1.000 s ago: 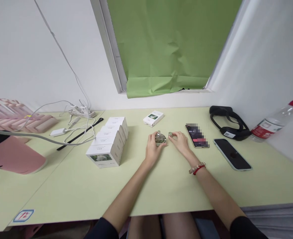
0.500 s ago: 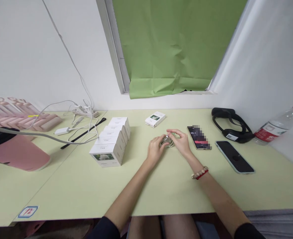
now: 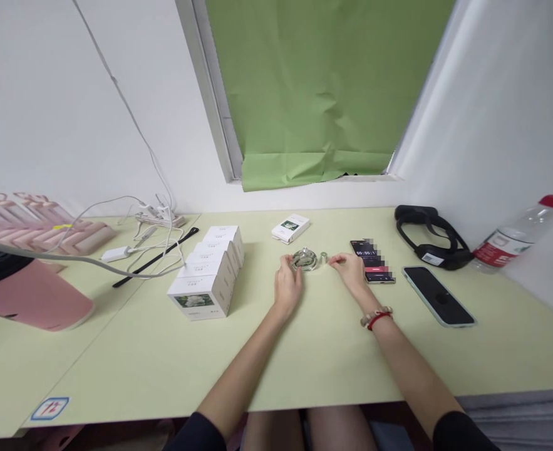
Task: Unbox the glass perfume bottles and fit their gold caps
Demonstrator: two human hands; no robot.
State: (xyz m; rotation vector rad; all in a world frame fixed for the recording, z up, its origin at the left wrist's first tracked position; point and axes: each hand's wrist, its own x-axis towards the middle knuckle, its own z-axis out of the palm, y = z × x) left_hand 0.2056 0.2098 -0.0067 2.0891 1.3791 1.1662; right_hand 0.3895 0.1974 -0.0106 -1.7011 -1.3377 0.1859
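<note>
A small, clear glass perfume bottle [image 3: 305, 259] rests on the table in front of me, with the top of its neck showing. My left hand [image 3: 288, 285] is at its left side, fingers curled round that edge and the thumb at the near side. Just right of the bottle is a small greenish cap [image 3: 324, 257]. My right hand [image 3: 349, 270] is beside this cap, its thumb and forefinger pinched together. Those fingertips look slightly apart from the cap, and nothing shows between them. Beyond the bottle lies a small white box [image 3: 290, 228] with a flower picture.
A row of several white boxes [image 3: 205, 275] stands on the left. Cables [image 3: 163, 250] and a pink cup [image 3: 36, 294] are further left. To the right are a phone with a timer [image 3: 365, 254], a dark phone [image 3: 438, 295], a black headset [image 3: 436, 241] and a water bottle [image 3: 515, 241].
My right hand has moved right, off the bottle's top. The greenish cap now stands apart from the bottle. My left hand has shifted to the bottle's left edge.
</note>
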